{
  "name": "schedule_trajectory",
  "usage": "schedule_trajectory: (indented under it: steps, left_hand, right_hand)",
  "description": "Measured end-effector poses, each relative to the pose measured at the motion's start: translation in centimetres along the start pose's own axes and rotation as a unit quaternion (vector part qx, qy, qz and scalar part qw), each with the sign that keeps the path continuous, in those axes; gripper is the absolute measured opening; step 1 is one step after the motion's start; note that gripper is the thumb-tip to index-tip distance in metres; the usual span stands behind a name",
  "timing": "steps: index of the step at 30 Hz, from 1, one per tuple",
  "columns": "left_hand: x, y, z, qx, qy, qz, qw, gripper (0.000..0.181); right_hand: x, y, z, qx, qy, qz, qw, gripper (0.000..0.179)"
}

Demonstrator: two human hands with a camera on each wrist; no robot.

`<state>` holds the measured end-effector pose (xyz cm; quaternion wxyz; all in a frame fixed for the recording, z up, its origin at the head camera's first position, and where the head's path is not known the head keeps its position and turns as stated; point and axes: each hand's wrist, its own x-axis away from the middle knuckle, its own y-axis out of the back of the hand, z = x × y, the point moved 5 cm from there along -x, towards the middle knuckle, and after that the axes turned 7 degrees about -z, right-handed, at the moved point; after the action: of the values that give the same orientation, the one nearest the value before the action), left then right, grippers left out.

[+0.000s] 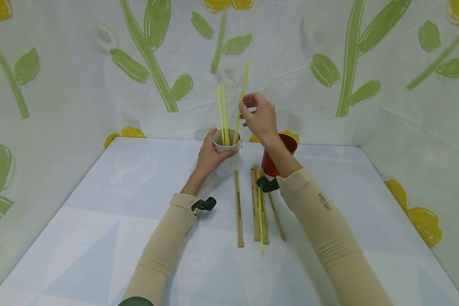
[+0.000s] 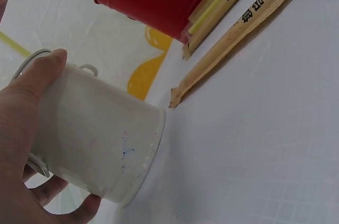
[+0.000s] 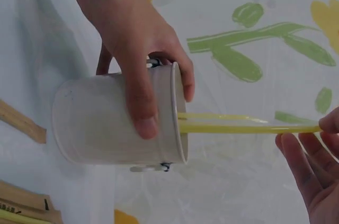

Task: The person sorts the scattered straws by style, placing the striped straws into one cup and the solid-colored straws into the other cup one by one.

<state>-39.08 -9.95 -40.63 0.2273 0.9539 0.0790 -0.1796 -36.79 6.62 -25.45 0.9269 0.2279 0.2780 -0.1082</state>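
A white metal bucket (image 1: 227,148) stands near the back edge of the table. My left hand (image 1: 209,156) grips it round the side, thumb at the near rim. Thin yellow straws (image 1: 224,114) stand in the bucket, leaning slightly left. Between thumb and fingertips my right hand (image 1: 261,117) pinches another yellow straw (image 3: 238,128), whose lower end is inside the bucket. In the left wrist view the bucket's white wall (image 2: 100,128) shows small blue specks, and the left fingers curl round it.
A red bucket (image 1: 268,163) stands right of the white one, partly behind my right forearm. Several brown paper-wrapped straws (image 1: 239,208) lie in front, with a bare yellow straw (image 1: 262,229) on top of some. A flower-printed sheet (image 1: 283,76) hangs behind the table.
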Motion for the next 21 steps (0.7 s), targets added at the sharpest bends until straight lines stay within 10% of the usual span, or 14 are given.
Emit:
schedule_trajectory:
  steps: [21]
  left_hand:
    - [0.1, 0.1, -0.1, -0.007, -0.005, -0.003, 1.0, 0.101]
  right_hand:
    - [2.1, -3.4, -3.1, 0.003, -0.036, 0.046, 0.9983, 0.025]
